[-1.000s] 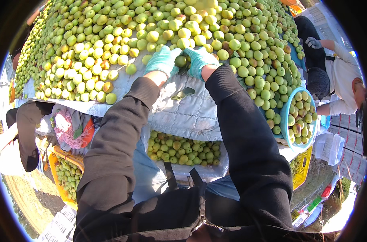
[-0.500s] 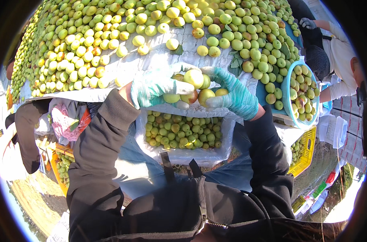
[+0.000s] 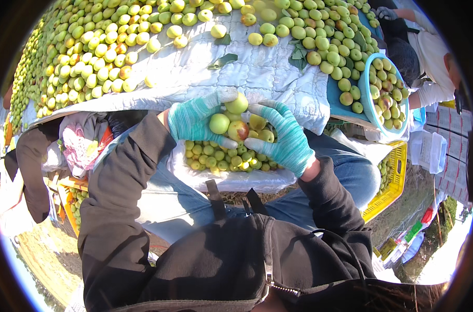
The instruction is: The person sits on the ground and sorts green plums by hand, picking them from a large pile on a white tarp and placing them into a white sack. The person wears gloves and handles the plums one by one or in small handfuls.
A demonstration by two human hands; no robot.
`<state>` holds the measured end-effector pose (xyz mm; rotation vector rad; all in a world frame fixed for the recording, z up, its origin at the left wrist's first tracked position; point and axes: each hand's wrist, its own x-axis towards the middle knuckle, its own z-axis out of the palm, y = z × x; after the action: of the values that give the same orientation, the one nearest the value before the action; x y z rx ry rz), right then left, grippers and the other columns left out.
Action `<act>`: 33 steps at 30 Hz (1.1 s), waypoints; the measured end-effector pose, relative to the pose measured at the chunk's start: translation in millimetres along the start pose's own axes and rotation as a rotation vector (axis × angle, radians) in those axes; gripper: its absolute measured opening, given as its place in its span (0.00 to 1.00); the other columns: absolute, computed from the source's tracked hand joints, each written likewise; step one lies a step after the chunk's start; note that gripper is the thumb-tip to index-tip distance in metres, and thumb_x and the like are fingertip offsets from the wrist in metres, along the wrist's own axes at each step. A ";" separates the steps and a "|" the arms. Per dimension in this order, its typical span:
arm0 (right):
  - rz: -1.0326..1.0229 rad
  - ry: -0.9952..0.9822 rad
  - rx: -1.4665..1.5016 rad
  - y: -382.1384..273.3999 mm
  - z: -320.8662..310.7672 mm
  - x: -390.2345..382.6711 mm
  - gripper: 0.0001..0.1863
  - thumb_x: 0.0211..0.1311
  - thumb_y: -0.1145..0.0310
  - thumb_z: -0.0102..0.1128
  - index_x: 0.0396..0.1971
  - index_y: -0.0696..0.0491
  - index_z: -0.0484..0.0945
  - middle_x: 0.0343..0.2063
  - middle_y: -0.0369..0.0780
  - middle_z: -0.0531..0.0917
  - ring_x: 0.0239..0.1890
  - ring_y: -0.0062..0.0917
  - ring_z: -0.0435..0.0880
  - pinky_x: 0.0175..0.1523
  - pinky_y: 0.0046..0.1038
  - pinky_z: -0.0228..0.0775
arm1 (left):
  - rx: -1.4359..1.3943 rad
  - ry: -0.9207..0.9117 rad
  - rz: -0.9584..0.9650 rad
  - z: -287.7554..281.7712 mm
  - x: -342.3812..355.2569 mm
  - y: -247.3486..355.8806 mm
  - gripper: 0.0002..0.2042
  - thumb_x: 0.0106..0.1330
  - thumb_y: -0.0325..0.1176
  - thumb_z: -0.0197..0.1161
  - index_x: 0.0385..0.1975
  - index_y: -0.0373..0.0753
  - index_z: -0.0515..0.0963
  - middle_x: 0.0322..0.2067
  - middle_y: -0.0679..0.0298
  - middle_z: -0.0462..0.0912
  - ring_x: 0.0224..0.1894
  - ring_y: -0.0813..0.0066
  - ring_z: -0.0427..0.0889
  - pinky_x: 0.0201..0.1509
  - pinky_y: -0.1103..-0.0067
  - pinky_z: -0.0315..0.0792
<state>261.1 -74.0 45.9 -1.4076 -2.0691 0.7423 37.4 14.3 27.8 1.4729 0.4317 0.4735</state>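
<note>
My left hand [image 3: 197, 117], in a teal-and-white knit glove, is closed around several green jujubes [image 3: 219, 124], one of them with a reddish-brown blush. Facing it, my right hand [image 3: 286, 136], gloved the same way, curls its fingers round a couple more jujubes [image 3: 257, 122]. The two hands nearly meet, with the fruit between them. Below them is a crate lined with clear plastic [image 3: 228, 185], holding many jujubes; the hands hide its far part.
A white quilted cloth [image 3: 195, 78] covers the table, with a large heap of jujubes [image 3: 91, 52] and loose leaves [image 3: 223, 61]. At right stand a light-blue tub [image 3: 365, 99] of jujubes and a yellow crate [image 3: 400, 174]. Another person's sleeve [image 3: 428, 96] reaches to the tub.
Both hands have come off the cloth's edge toward me, over the lined crate. My right hand's fingers have loosened slightly, and the jujubes have shifted between the hands.
</note>
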 end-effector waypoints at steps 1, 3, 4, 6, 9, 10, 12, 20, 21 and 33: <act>-0.037 -0.007 -0.040 -6.0 6.5 0.9 0.31 0.49 0.54 0.70 0.53 0.52 0.74 0.41 0.44 0.78 0.43 0.38 0.78 0.51 0.34 0.71 | -0.451 0.030 -0.308 -0.8 -4.2 0.4 0.26 0.65 0.51 0.58 0.54 0.38 0.68 0.51 0.56 0.75 0.48 0.64 0.80 0.45 0.68 0.82; -0.100 -0.027 -0.132 -17.1 19.5 2.0 0.29 0.50 0.52 0.69 0.50 0.51 0.76 0.39 0.43 0.79 0.41 0.37 0.79 0.48 0.34 0.72 | -0.882 0.052 -0.634 -4.1 -11.8 3.0 0.26 0.65 0.50 0.58 0.55 0.36 0.67 0.52 0.55 0.74 0.49 0.64 0.79 0.47 0.67 0.81; -0.010 -0.089 -0.060 -21.5 26.6 2.4 0.29 0.49 0.50 0.67 0.49 0.51 0.76 0.36 0.42 0.81 0.37 0.37 0.81 0.43 0.33 0.73 | -0.863 0.046 -0.657 -6.4 -15.6 4.7 0.26 0.65 0.50 0.58 0.55 0.36 0.67 0.51 0.55 0.74 0.49 0.63 0.79 0.47 0.67 0.81; 0.126 -0.136 0.228 -21.5 34.5 3.8 0.27 0.51 0.57 0.70 0.50 0.53 0.75 0.37 0.40 0.82 0.36 0.27 0.81 0.44 0.26 0.74 | -0.783 0.085 -0.676 -7.7 -23.4 5.2 0.27 0.65 0.50 0.58 0.55 0.35 0.68 0.51 0.53 0.74 0.49 0.62 0.79 0.47 0.67 0.81; 0.381 -0.168 0.743 -8.9 33.7 -1.9 0.27 0.49 0.71 0.72 0.49 0.54 0.71 0.40 0.34 0.78 0.41 0.16 0.77 0.48 0.21 0.72 | -0.713 -0.020 -0.721 -8.9 -31.5 -3.5 0.28 0.62 0.53 0.61 0.54 0.39 0.69 0.51 0.57 0.74 0.49 0.65 0.79 0.47 0.69 0.80; 0.458 -0.097 0.767 -2.8 30.4 -6.1 0.26 0.49 0.74 0.71 0.49 0.54 0.70 0.40 0.35 0.78 0.41 0.16 0.77 0.48 0.21 0.72 | -0.460 0.013 -0.804 -8.0 -34.1 -8.5 0.26 0.62 0.52 0.61 0.54 0.40 0.69 0.51 0.57 0.73 0.50 0.66 0.78 0.47 0.70 0.80; 0.498 -0.023 0.734 10.2 17.2 -17.5 0.25 0.49 0.77 0.68 0.49 0.53 0.69 0.41 0.35 0.77 0.42 0.15 0.76 0.49 0.20 0.70 | -0.011 -0.034 -0.865 -9.5 -37.3 -18.4 0.25 0.63 0.52 0.60 0.53 0.40 0.69 0.50 0.57 0.73 0.53 0.65 0.76 0.46 0.73 0.80; 0.573 -0.270 0.185 30.4 -19.3 -58.0 0.12 0.51 0.76 0.64 0.38 0.56 0.77 0.33 0.34 0.80 0.37 0.18 0.77 0.45 0.21 0.70 | 0.348 -0.045 -0.708 -40.5 -50.3 -8.2 0.17 0.67 0.39 0.59 0.51 0.38 0.75 0.43 0.65 0.80 0.45 0.79 0.76 0.50 0.80 0.71; 0.385 -0.121 0.127 29.5 -16.0 -57.9 0.08 0.54 0.71 0.65 0.35 0.54 0.81 0.23 0.34 0.81 0.28 0.17 0.77 0.39 0.20 0.72 | 0.441 0.053 -0.598 -45.5 -45.9 -6.9 0.14 0.67 0.37 0.59 0.50 0.39 0.76 0.40 0.68 0.80 0.41 0.81 0.75 0.47 0.82 0.71; 0.345 0.167 -0.387 85.8 3.3 159.5 0.22 0.55 0.62 0.63 0.51 0.46 0.74 0.53 0.54 0.70 0.42 0.46 0.81 0.47 0.38 0.75 | 0.993 0.645 -0.275 -91.7 107.1 -48.5 0.17 0.63 0.27 0.53 0.53 0.44 0.74 0.57 0.53 0.69 0.59 0.55 0.69 0.62 0.69 0.64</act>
<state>263.6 101.9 2.6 -2.0015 -1.9282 0.3410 78.5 147.8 -24.5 2.1347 1.5214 0.5336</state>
